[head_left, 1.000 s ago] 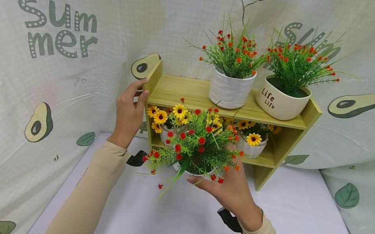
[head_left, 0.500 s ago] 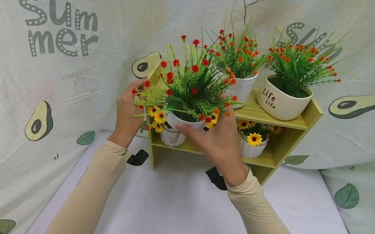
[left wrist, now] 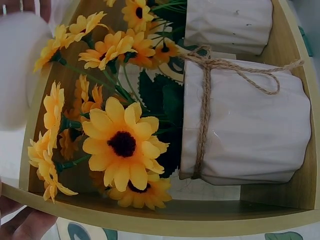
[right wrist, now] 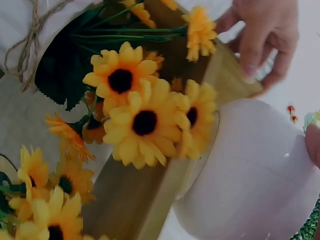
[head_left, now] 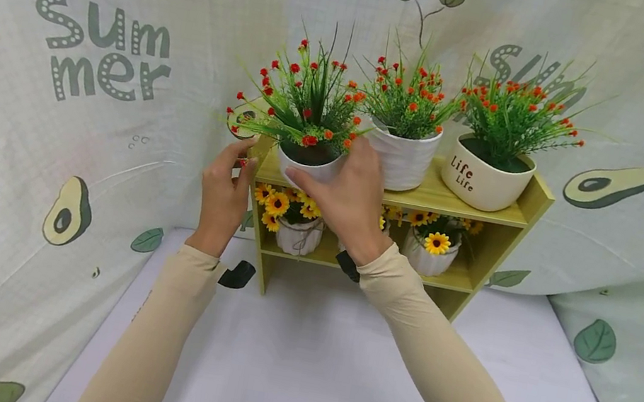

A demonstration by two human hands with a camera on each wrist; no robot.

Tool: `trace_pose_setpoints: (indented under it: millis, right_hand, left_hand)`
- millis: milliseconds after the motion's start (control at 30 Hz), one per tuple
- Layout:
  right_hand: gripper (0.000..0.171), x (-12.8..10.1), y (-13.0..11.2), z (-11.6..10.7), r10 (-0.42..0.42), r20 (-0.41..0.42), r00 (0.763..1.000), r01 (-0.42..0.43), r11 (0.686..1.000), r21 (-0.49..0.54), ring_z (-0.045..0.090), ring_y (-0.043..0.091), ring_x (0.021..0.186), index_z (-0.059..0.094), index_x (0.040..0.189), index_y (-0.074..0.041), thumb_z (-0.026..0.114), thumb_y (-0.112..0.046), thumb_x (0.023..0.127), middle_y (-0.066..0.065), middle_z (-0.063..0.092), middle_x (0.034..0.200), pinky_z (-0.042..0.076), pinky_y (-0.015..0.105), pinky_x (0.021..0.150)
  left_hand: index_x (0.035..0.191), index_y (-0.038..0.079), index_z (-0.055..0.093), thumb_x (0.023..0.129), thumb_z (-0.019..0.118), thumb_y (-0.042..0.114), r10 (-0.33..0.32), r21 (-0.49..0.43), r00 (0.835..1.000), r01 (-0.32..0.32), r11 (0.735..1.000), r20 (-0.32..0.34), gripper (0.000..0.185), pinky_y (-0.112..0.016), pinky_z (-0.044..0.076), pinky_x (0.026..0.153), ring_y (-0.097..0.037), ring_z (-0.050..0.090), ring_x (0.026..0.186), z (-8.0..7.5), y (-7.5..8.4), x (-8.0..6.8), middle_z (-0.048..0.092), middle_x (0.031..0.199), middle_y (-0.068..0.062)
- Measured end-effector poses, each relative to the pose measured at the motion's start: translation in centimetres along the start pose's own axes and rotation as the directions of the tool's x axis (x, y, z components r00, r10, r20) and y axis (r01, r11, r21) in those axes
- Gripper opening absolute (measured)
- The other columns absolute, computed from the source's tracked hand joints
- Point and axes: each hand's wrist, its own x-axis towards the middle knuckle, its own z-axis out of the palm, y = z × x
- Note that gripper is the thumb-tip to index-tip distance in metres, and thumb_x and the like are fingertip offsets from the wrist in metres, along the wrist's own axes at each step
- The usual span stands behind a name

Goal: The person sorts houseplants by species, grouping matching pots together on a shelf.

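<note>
Item: white pot of red-flowered greenery, at the left end of the wooden shelf's top board, just beside a second white pot. My right hand gripped its front, fingers curled round it. My left hand pinched the shelf's left edge. Below: sunflower pots, one tied with twine. Shelf stood on the white desk.

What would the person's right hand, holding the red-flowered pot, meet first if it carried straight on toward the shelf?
Probably the ribbed white pot beside it; the right hand grips the red-flowered pot at the top shelf's front edge, though depth is unclear.
</note>
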Motion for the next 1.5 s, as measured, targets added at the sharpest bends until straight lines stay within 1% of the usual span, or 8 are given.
trace_pose_setpoints:
  millis: [67, 200, 300, 433, 800, 1067, 1233, 1500]
  right_hand:
    - [0.076, 0.5, -0.1, 0.5, 0.007, 0.010, 1.000, -0.007, 0.999, -0.034, 0.052, 0.034, 0.097, 0.056, 0.122, 0.002, 0.091, -0.052, 0.080, 0.014, 0.058, 0.103, 0.042, 0.045, 0.079]
    - [0.089, 1.2, -0.2, 1.5, 0.033, 0.033, 0.999, -0.030, 0.994, -0.106, 0.056, 0.036, 0.114, 0.053, 0.138, 0.004, 0.087, -0.058, 0.084, 0.017, 0.063, 0.124, 0.049, 0.049, 0.095]
    - [0.099, 1.7, -0.4, 2.0, 0.070, 0.048, 0.996, -0.062, 0.988, -0.143, 0.054, 0.036, 0.128, 0.045, 0.151, 0.004, 0.083, -0.060, 0.086, 0.018, 0.059, 0.142, 0.047, 0.049, 0.109]
    - [0.104, 2.3, -0.4, 2.5, 0.106, 0.059, 0.993, -0.094, 0.980, -0.173, 0.052, 0.035, 0.136, 0.037, 0.159, 0.003, 0.079, -0.062, 0.090, 0.018, 0.054, 0.153, 0.044, 0.048, 0.116]
    - [0.105, 3.2, -0.3, 3.2, 0.138, 0.072, 0.988, -0.115, 0.958, -0.261, 0.053, 0.037, 0.133, 0.033, 0.160, 0.007, 0.068, -0.068, 0.095, 0.022, 0.054, 0.150, 0.047, 0.048, 0.113]
    - [0.104, 3.0, 0.0, 3.4, 0.081, 0.034, 0.996, -0.064, 0.938, -0.339, 0.057, 0.039, 0.125, 0.037, 0.157, 0.010, 0.066, -0.069, 0.096, 0.025, 0.056, 0.144, 0.052, 0.048, 0.108]
    - [0.103, 3.0, 0.2, 3.6, 0.046, 0.012, 0.999, -0.039, 0.934, -0.356, 0.059, 0.040, 0.123, 0.036, 0.156, 0.011, 0.066, -0.067, 0.096, 0.027, 0.057, 0.142, 0.053, 0.047, 0.106]
    - [0.103, 1.4, 0.5, 3.0, -0.035, -0.011, 0.999, 0.028, 0.923, -0.384, 0.059, 0.040, 0.125, 0.038, 0.154, 0.014, 0.071, -0.064, 0.095, 0.029, 0.058, 0.140, 0.052, 0.048, 0.108]
  left_hand:
    - [0.140, -0.001, 0.064, 0.109, 0.060, 0.014, 0.006, -0.004, 1.000, -0.006, 1.000, 0.001, 0.035, -0.055, 0.065, 0.080, -0.037, 0.069, 0.107, 0.0, 0.0, 0.0, 0.070, 0.130, -0.022]
    - [0.136, -0.004, 0.064, 0.108, 0.061, 0.014, 0.010, -0.012, 1.000, -0.010, 1.000, -0.006, 0.034, -0.057, 0.064, 0.080, -0.040, 0.071, 0.107, 0.0, -0.1, 0.1, 0.070, 0.129, -0.023]
    - [0.132, -0.006, 0.065, 0.108, 0.061, 0.014, 0.012, -0.013, 1.000, -0.012, 1.000, -0.009, 0.032, -0.058, 0.064, 0.081, -0.042, 0.071, 0.107, 0.0, 0.0, 0.1, 0.070, 0.125, -0.025]
    - [0.134, -0.004, 0.065, 0.108, 0.060, 0.016, 0.017, -0.012, 1.000, -0.017, 1.000, -0.010, 0.033, -0.057, 0.065, 0.080, -0.042, 0.071, 0.106, -0.1, 0.1, 0.0, 0.070, 0.123, -0.026]
    - [0.137, -0.003, 0.065, 0.108, 0.061, 0.014, 0.030, -0.013, 0.999, -0.030, 0.999, -0.018, 0.033, -0.053, 0.065, 0.079, -0.038, 0.071, 0.104, -0.1, -0.3, 0.1, 0.071, 0.123, -0.023]
    - [0.138, -0.001, 0.065, 0.108, 0.061, 0.012, 0.027, -0.016, 1.000, -0.028, 0.999, -0.007, 0.033, -0.053, 0.066, 0.079, -0.038, 0.071, 0.105, -0.1, -0.2, 0.0, 0.071, 0.126, -0.022]
    - [0.138, -0.001, 0.064, 0.108, 0.062, 0.011, 0.024, -0.017, 1.000, -0.024, 1.000, -0.011, 0.033, -0.055, 0.065, 0.080, -0.039, 0.071, 0.105, -0.1, -0.1, -0.1, 0.071, 0.125, -0.023]
    - [0.138, -0.001, 0.065, 0.108, 0.061, 0.010, 0.028, -0.023, 0.999, -0.029, 0.999, -0.016, 0.033, -0.055, 0.065, 0.079, -0.040, 0.071, 0.104, 0.0, -0.2, -0.1, 0.071, 0.125, -0.024]
